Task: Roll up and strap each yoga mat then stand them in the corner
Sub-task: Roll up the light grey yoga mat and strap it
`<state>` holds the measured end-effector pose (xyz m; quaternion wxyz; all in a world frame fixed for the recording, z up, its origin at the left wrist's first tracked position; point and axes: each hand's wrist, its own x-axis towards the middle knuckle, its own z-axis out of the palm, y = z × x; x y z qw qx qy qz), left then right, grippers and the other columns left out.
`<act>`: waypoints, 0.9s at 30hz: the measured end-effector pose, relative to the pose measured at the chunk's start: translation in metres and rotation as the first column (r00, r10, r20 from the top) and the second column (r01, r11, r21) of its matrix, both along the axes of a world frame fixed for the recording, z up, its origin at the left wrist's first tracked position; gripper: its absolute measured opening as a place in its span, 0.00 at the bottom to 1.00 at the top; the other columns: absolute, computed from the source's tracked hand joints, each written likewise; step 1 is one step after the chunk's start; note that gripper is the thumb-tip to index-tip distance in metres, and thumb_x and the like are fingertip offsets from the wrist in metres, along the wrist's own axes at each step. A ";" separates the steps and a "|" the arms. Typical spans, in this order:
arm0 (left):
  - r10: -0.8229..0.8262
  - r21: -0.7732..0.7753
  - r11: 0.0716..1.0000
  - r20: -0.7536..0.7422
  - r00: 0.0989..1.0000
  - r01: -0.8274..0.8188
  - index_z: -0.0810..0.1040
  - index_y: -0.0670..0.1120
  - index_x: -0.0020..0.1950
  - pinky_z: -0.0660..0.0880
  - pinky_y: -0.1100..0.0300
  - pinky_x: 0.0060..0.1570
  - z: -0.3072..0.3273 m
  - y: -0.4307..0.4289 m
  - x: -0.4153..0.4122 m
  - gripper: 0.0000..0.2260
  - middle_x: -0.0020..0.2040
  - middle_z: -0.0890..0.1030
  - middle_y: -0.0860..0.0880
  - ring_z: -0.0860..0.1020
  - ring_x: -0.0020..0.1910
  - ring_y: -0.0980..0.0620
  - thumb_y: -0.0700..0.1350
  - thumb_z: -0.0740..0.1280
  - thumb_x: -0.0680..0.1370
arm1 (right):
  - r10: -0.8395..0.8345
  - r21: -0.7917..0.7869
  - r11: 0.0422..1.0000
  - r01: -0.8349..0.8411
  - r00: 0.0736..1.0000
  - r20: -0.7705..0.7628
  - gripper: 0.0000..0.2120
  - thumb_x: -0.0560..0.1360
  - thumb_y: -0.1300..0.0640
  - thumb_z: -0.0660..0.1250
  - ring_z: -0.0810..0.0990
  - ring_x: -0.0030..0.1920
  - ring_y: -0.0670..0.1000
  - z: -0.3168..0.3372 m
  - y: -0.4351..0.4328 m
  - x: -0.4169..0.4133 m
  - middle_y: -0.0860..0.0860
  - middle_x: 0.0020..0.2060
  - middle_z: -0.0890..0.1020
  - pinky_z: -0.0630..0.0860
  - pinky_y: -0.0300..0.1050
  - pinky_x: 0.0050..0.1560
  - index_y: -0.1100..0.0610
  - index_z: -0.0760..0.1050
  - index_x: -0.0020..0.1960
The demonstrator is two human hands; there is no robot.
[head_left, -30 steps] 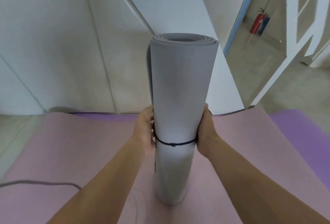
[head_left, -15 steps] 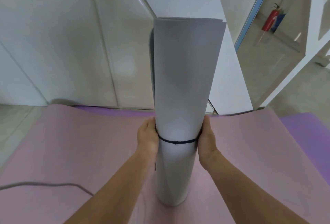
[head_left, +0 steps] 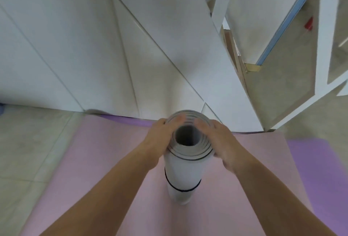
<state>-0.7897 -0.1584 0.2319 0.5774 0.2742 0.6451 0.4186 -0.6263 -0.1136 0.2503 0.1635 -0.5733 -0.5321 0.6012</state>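
1. Two hands clamp the rolled grey mat [head_left: 183,168] at its top end: left hand [head_left: 160,137] and right hand [head_left: 220,141], fingers [head_left: 177,120] curled over the rim
2. It stands upright on the pink mat [head_left: 113,160], near the white wall panels [head_left: 94,56]
3. A black strap [head_left: 181,190] rings its lower part

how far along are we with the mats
Done: the grey mat is rolled, bound by a black strap, upright on the pink mat. In hand: left hand and right hand hold its top end. Left: pink mat and purple mat lie flat; the roll isn't in a corner yet.
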 end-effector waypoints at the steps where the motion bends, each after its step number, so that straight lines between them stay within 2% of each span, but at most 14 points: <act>1: -0.022 -0.019 1.000 -0.094 0.995 0.021 0.83 0.46 0.54 0.80 0.59 0.39 0.005 -0.001 0.001 0.13 0.42 0.86 0.51 0.83 0.39 0.56 0.54 0.71 0.76 | 0.037 -0.024 0.999 -0.035 0.996 0.083 0.17 0.75 0.39 0.68 0.81 0.49 0.45 0.004 -0.003 0.001 0.48 0.52 0.83 0.73 0.41 0.41 0.48 0.76 0.58; 2: -0.042 -0.055 0.998 -0.160 0.986 0.033 0.83 0.45 0.51 0.82 0.57 0.41 0.008 -0.004 0.002 0.08 0.43 0.86 0.49 0.84 0.40 0.53 0.47 0.74 0.75 | 0.062 -0.063 0.997 -0.053 0.987 0.146 0.19 0.73 0.39 0.71 0.81 0.49 0.48 0.008 -0.006 0.001 0.49 0.53 0.83 0.77 0.43 0.41 0.49 0.75 0.58; 4: -0.063 -0.133 0.991 -0.215 0.975 0.035 0.82 0.43 0.49 0.83 0.54 0.45 0.014 -0.013 0.001 0.07 0.45 0.85 0.45 0.84 0.43 0.49 0.41 0.75 0.74 | 0.101 -0.138 0.988 -0.068 0.964 0.248 0.22 0.71 0.41 0.73 0.81 0.51 0.53 0.015 -0.012 0.000 0.50 0.52 0.81 0.83 0.51 0.40 0.51 0.73 0.58; 7: -0.051 -0.181 0.983 -0.221 0.974 0.010 0.80 0.40 0.50 0.82 0.54 0.43 0.031 -0.029 -0.009 0.10 0.45 0.85 0.42 0.84 0.43 0.46 0.41 0.77 0.73 | 0.142 -0.152 0.983 -0.102 0.951 0.275 0.19 0.70 0.49 0.74 0.81 0.48 0.55 0.028 -0.023 -0.005 0.54 0.51 0.80 0.84 0.52 0.36 0.54 0.73 0.56; 10: -0.044 -0.169 0.986 -0.240 0.970 0.003 0.80 0.42 0.51 0.83 0.53 0.44 0.059 -0.050 -0.026 0.14 0.46 0.85 0.44 0.84 0.44 0.47 0.45 0.79 0.71 | 0.185 -0.116 0.980 -0.159 0.946 0.266 0.17 0.70 0.54 0.73 0.82 0.45 0.54 0.053 -0.030 -0.021 0.54 0.49 0.80 0.84 0.53 0.36 0.54 0.73 0.55; 12: 0.005 -0.166 0.985 -0.194 0.981 -0.038 0.80 0.43 0.53 0.81 0.56 0.41 0.080 -0.066 -0.044 0.14 0.46 0.85 0.46 0.84 0.44 0.49 0.49 0.77 0.73 | 0.239 -0.072 0.971 -0.228 0.921 0.307 0.17 0.70 0.54 0.73 0.81 0.44 0.53 0.072 -0.032 -0.039 0.53 0.48 0.80 0.84 0.54 0.37 0.54 0.72 0.55; 14: 0.114 -0.206 0.971 -0.064 0.991 -0.125 0.81 0.40 0.53 0.79 0.58 0.40 0.094 -0.080 -0.065 0.14 0.46 0.84 0.46 0.82 0.44 0.50 0.52 0.69 0.79 | 0.307 -0.035 0.948 -0.317 0.878 0.369 0.18 0.70 0.54 0.72 0.80 0.45 0.53 0.082 -0.035 -0.060 0.52 0.47 0.79 0.83 0.56 0.45 0.54 0.71 0.57; 16: 0.214 -0.247 0.948 0.021 0.977 -0.202 0.81 0.39 0.53 0.80 0.57 0.42 0.090 -0.095 -0.082 0.14 0.47 0.83 0.45 0.80 0.46 0.48 0.48 0.62 0.83 | 0.379 -0.022 0.912 -0.409 0.824 0.422 0.20 0.71 0.54 0.71 0.79 0.47 0.53 0.078 -0.039 -0.082 0.51 0.47 0.78 0.80 0.55 0.50 0.55 0.69 0.60; 18: 0.267 -0.254 0.934 0.027 0.963 -0.252 0.83 0.41 0.52 0.81 0.59 0.45 0.068 -0.109 -0.095 0.12 0.50 0.82 0.42 0.80 0.48 0.47 0.43 0.60 0.84 | 0.434 0.007 0.867 -0.499 0.760 0.484 0.22 0.74 0.54 0.68 0.78 0.47 0.54 0.061 -0.043 -0.104 0.52 0.49 0.78 0.78 0.50 0.49 0.55 0.66 0.64; 20: 0.289 -0.233 0.932 0.019 0.957 -0.277 0.83 0.43 0.51 0.81 0.61 0.46 0.044 -0.118 -0.102 0.13 0.53 0.83 0.39 0.81 0.52 0.44 0.41 0.59 0.84 | 0.438 0.076 0.807 -0.586 0.680 0.589 0.25 0.78 0.50 0.64 0.76 0.51 0.57 0.040 -0.049 -0.126 0.56 0.59 0.74 0.73 0.48 0.49 0.54 0.61 0.71; 22: 0.341 -0.167 0.927 0.006 0.940 -0.336 0.83 0.42 0.53 0.81 0.64 0.47 0.027 -0.122 -0.110 0.12 0.55 0.83 0.38 0.81 0.57 0.44 0.38 0.59 0.84 | 0.351 0.214 0.745 -0.632 0.643 0.681 0.30 0.80 0.45 0.59 0.71 0.65 0.61 0.022 -0.057 -0.144 0.58 0.71 0.64 0.70 0.52 0.59 0.54 0.54 0.77; 24: 0.380 -0.097 0.922 0.044 0.924 -0.375 0.83 0.43 0.54 0.80 0.64 0.50 0.017 -0.125 -0.115 0.12 0.54 0.85 0.42 0.83 0.55 0.48 0.35 0.60 0.82 | 0.285 0.348 0.619 -0.705 0.614 0.737 0.32 0.80 0.39 0.52 0.58 0.75 0.62 0.012 -0.068 -0.153 0.56 0.78 0.57 0.62 0.60 0.71 0.52 0.53 0.79; 25: 0.365 -0.061 0.930 0.053 0.929 -0.362 0.83 0.44 0.56 0.80 0.62 0.53 0.013 -0.126 -0.118 0.12 0.54 0.85 0.44 0.83 0.54 0.50 0.35 0.61 0.82 | 0.274 0.385 0.538 -0.750 0.587 0.762 0.33 0.79 0.36 0.48 0.54 0.77 0.62 0.008 -0.072 -0.155 0.55 0.79 0.56 0.58 0.64 0.73 0.50 0.54 0.79; 27: 0.277 -0.012 0.961 -0.033 0.960 -0.278 0.82 0.48 0.60 0.78 0.55 0.59 0.005 -0.127 -0.121 0.12 0.54 0.86 0.48 0.83 0.56 0.51 0.38 0.62 0.82 | 0.263 0.400 0.437 -0.806 0.539 0.800 0.36 0.77 0.32 0.42 0.52 0.78 0.63 0.003 -0.075 -0.157 0.54 0.79 0.57 0.54 0.69 0.72 0.50 0.57 0.79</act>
